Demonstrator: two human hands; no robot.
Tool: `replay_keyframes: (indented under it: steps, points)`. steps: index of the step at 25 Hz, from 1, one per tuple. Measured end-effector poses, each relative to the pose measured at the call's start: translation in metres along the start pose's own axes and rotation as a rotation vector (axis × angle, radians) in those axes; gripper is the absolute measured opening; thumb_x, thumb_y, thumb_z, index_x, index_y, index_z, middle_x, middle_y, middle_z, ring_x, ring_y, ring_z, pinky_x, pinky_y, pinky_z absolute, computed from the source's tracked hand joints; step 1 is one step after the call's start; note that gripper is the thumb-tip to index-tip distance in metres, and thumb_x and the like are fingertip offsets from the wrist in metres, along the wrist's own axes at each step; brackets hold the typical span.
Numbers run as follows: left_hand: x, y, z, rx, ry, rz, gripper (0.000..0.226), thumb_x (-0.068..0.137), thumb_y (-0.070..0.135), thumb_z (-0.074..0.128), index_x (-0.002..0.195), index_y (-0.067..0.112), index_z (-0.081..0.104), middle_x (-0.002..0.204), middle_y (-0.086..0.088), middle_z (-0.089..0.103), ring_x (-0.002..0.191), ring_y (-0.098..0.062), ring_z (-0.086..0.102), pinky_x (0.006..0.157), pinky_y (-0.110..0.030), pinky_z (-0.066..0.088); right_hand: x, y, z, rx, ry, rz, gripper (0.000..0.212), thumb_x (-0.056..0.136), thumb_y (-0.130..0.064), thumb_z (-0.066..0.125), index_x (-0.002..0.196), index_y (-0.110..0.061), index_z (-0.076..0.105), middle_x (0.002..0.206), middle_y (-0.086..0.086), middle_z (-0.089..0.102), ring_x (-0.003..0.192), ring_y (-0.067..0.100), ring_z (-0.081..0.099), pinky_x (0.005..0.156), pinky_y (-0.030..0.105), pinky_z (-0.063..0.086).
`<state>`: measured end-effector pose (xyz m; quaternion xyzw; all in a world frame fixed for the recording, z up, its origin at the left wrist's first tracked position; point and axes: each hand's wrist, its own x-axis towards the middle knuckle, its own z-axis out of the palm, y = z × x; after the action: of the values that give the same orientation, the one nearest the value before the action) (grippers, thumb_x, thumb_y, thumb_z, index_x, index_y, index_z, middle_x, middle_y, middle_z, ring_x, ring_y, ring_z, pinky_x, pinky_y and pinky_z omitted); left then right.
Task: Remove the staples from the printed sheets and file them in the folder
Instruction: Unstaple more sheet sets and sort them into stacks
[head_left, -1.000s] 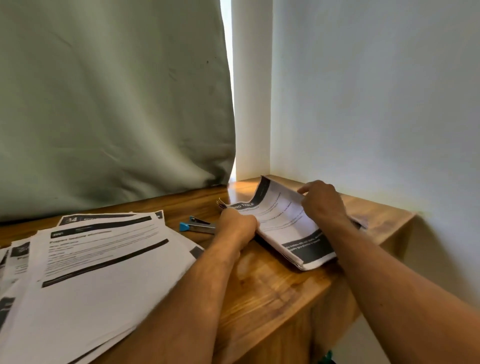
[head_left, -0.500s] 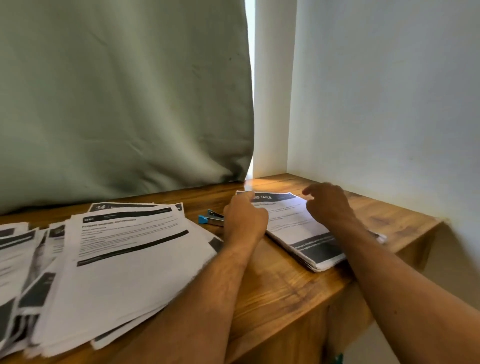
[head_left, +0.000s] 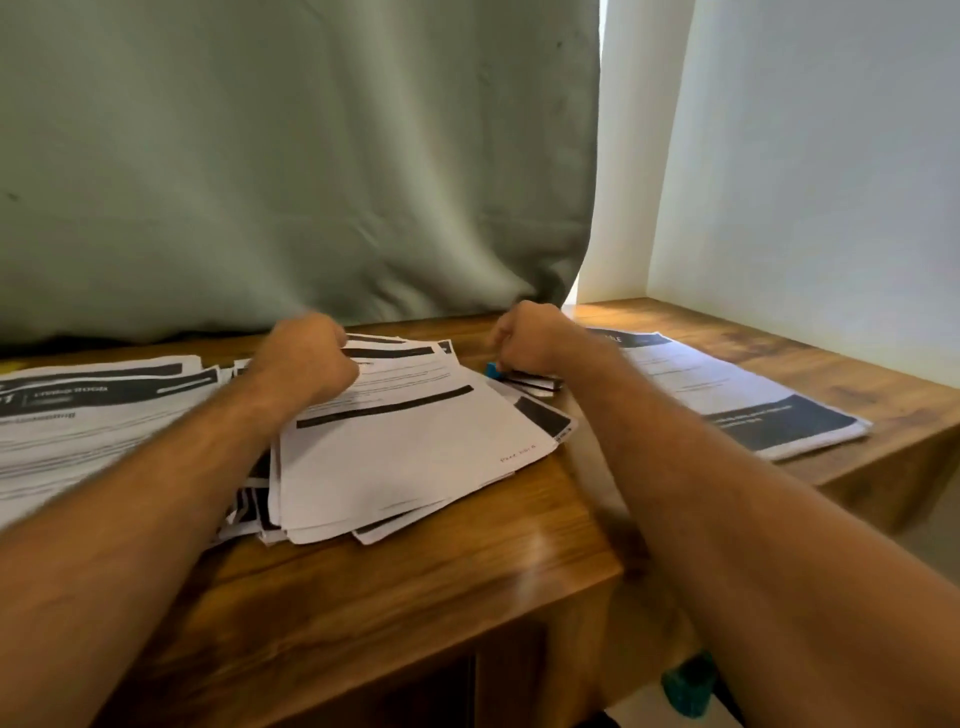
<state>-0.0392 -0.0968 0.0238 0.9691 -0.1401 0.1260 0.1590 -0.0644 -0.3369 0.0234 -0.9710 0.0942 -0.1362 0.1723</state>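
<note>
A loose pile of printed sheets (head_left: 405, 447) with black header bars lies at the middle of the wooden table (head_left: 467, 582). My left hand (head_left: 306, 358) rests curled at the pile's upper left corner. Whether it pinches a sheet is hidden. My right hand (head_left: 530, 338) is curled down over the staple remover (head_left: 493, 370); its blue tip and dark body show beneath the fingers, just right of the pile. A squared stack of sheets (head_left: 727, 395) lies flat at the table's right end, apart from both hands. No folder is in view.
More printed sheets (head_left: 88, 410) spread across the table's left side. A green curtain (head_left: 291, 171) hangs behind the table and a white wall (head_left: 810, 156) closes off the right. The table's front edge and right corner drop off near my right forearm.
Both hands have left the right stack, which now lies flat. My left hand moved to the middle pile, my right hand onto the staple remover. My view has swung left.
</note>
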Motion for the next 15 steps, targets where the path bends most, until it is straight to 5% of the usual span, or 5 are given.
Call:
replay_keyframes:
  steps: [7,11,15]
  points:
    - [0.007,-0.034,0.022,-0.040,-0.113,-0.054,0.077,0.080,0.062,0.073,0.137,0.012,0.057,0.140,-0.012,0.058,0.125,-0.031,0.054,0.099,-0.038,0.044,0.016,0.014,0.031,-0.112,0.106,0.082,0.016,0.091,-0.021,0.067,0.104,-0.018,0.074,0.102,0.003,0.069,0.090,0.021,0.063,0.091,0.042,0.055]
    - [0.012,-0.044,0.024,-0.144,-0.184,-0.099,0.075,0.080,0.059,0.075,0.135,0.011,0.057,0.140,-0.012,0.057,0.123,-0.030,0.054,0.093,-0.035,0.042,0.015,0.023,0.029,-0.058,0.178,0.181,0.022,0.088,-0.030,0.072,0.104,-0.015,0.073,0.100,0.006,0.067,0.091,0.022,0.062,0.093,0.041,0.055]
    - [0.012,-0.049,0.027,-0.253,-0.157,-0.092,0.066,0.078,0.051,0.081,0.131,0.017,0.059,0.136,-0.010,0.061,0.120,-0.030,0.057,0.096,-0.036,0.044,0.000,0.023,0.024,0.342,0.314,0.127,0.010,0.092,-0.013,0.067,0.093,-0.019,0.075,0.094,-0.004,0.065,0.092,0.013,0.060,0.091,0.031,0.052]
